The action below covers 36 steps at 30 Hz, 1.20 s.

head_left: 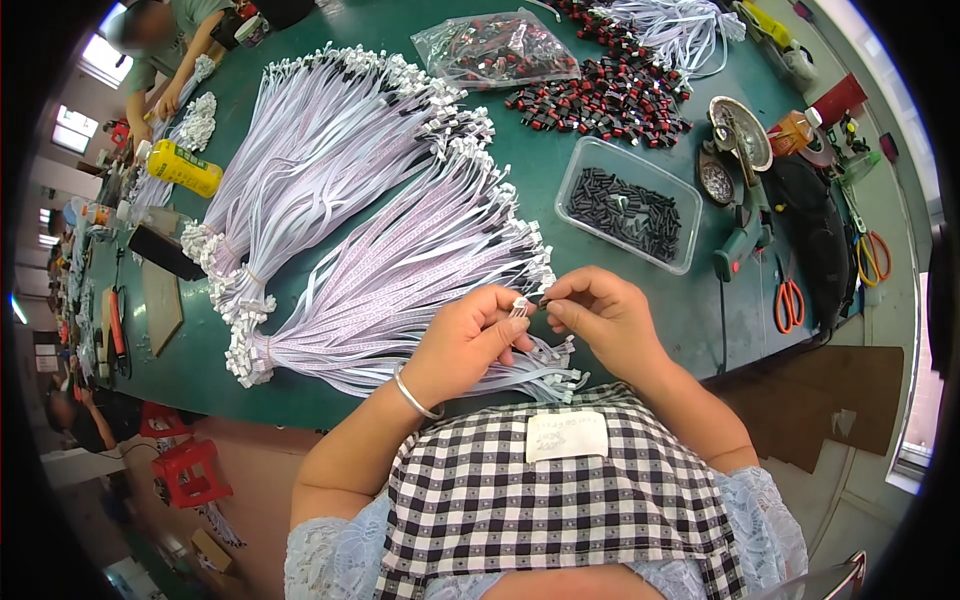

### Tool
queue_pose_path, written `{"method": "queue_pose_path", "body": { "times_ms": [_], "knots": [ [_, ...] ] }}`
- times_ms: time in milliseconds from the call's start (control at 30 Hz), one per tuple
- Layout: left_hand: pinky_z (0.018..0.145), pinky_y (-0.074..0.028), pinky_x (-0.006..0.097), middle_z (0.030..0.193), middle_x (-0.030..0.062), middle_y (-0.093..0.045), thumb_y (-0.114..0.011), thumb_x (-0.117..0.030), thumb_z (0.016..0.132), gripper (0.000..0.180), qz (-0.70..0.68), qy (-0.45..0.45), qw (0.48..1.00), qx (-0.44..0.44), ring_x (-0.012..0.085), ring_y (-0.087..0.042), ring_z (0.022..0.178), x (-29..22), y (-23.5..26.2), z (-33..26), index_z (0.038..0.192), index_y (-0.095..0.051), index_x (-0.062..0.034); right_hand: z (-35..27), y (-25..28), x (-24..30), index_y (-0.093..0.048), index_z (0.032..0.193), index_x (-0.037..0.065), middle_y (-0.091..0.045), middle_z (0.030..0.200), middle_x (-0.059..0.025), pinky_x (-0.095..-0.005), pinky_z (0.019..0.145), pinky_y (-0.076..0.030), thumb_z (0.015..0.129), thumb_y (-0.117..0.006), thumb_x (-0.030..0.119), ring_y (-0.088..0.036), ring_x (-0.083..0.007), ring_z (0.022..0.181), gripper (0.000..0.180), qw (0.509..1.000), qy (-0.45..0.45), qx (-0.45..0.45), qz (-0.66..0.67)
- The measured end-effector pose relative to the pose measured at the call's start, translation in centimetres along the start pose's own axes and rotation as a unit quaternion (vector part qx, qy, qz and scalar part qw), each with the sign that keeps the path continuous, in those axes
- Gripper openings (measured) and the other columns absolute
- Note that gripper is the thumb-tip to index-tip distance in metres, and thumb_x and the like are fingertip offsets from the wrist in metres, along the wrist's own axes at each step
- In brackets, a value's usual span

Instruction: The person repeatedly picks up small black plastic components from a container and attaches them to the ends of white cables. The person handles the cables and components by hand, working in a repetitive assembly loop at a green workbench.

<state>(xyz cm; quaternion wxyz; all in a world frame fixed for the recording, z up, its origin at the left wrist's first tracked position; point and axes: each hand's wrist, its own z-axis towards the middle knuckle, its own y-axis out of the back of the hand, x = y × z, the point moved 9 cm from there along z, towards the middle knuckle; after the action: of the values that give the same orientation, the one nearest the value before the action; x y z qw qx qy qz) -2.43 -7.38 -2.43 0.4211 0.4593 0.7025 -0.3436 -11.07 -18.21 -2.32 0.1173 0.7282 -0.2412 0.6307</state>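
Note:
My left hand (470, 335) is closed, pinching a small white connector (520, 306) between thumb and fingers. Close beside it, the thumb and forefinger of my right hand (600, 312) are pressed together at the connector's end; a tiny dark bit shows there, too small to name. Both hands are over the near bundle of flat white cables (390, 285), whose ends carry white connectors and black sleeves. Beyond lies a second cable bundle (320, 160). To the right of them, a clear plastic tub (640, 163) holds short black tubes (620, 215).
A pile of red-and-black parts (610, 100) and a plastic bag (495, 50) lie at the back. On the right are a green glue gun (745, 240), a metal dish (742, 130) and red-handled scissors (789, 305). A yellow bottle (185, 168) and a co-worker (185, 40) are far left.

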Motion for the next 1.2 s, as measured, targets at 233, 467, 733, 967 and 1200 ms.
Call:
{"method": "queue_pose_path", "body": {
  "times_ms": [233, 467, 733, 967, 1200],
  "knots": [
    [0.059, -0.044, 0.018, 0.08, 0.0026, -0.063, -0.059, -0.012, 0.092, 0.012, 0.018, 0.052, 0.998, 0.004, 0.0037, -0.053, 0.065, 0.9, 0.4, 0.3, 0.098, -0.06, -0.0023, 0.2, 0.0, 0.1, -0.064, 0.093, 0.0, -0.063, 0.082, -0.0025, -0.0216, 0.061, -0.048, 0.085, -0.067, 0.005, -0.059, -0.0073, 0.07, 0.01, 1.0, 0.001, 0.001, -0.017],
    [0.06, -0.043, 0.018, 0.077, -0.0009, -0.059, -0.061, -0.009, 0.088, 0.008, -0.018, 0.015, 1.0, -0.01, 0.0037, -0.053, 0.066, 0.5, 0.6, 0.5, 0.091, -0.06, -0.0018, 0.4, -0.5, -0.1, -0.063, 0.092, -0.001, -0.064, 0.082, -0.003, -0.0217, 0.061, -0.048, 0.085, -0.067, 0.005, -0.059, -0.0073, 0.07, 0.009, 1.0, -0.004, 0.016, -0.007],
    [0.061, -0.043, 0.018, 0.079, -0.0016, -0.059, -0.062, -0.006, 0.087, 0.005, -0.021, 0.015, 1.0, 0.002, 0.0037, -0.052, 0.068, 0.9, 0.8, 0.7, 0.091, -0.061, -0.003, 0.4, -0.7, 0.0, -0.063, 0.091, -0.001, -0.064, 0.081, -0.0035, -0.0222, 0.061, -0.049, 0.085, -0.066, 0.003, -0.059, -0.0075, 0.069, 0.008, 1.0, 0.012, 0.025, -0.003],
    [0.067, -0.044, 0.019, 0.083, -0.0011, -0.06, -0.061, -0.006, 0.087, 0.006, 0.0, 0.024, 1.0, 0.016, 0.0041, -0.054, 0.074, 1.2, 0.7, 0.8, 0.092, -0.062, -0.0022, 0.7, -1.2, 0.8, -0.065, 0.09, -0.001, -0.064, 0.083, -0.0054, -0.0236, 0.067, -0.051, 0.083, -0.066, 0.002, -0.063, -0.0105, 0.074, 0.008, 0.999, 0.032, 0.022, -0.032],
    [0.076, -0.045, 0.021, 0.089, 0.0005, -0.062, -0.061, -0.005, 0.088, 0.005, 0.025, 0.03, 0.999, 0.02, 0.0059, -0.056, 0.085, 1.6, 0.4, 1.0, 0.091, -0.061, -0.0013, 0.7, -1.1, 0.7, -0.065, 0.089, -0.001, -0.065, 0.086, -0.0063, -0.0239, 0.068, -0.052, 0.083, -0.067, 0.003, -0.064, -0.0113, 0.076, 0.008, 0.999, 0.038, 0.013, -0.036]
  ]
}}
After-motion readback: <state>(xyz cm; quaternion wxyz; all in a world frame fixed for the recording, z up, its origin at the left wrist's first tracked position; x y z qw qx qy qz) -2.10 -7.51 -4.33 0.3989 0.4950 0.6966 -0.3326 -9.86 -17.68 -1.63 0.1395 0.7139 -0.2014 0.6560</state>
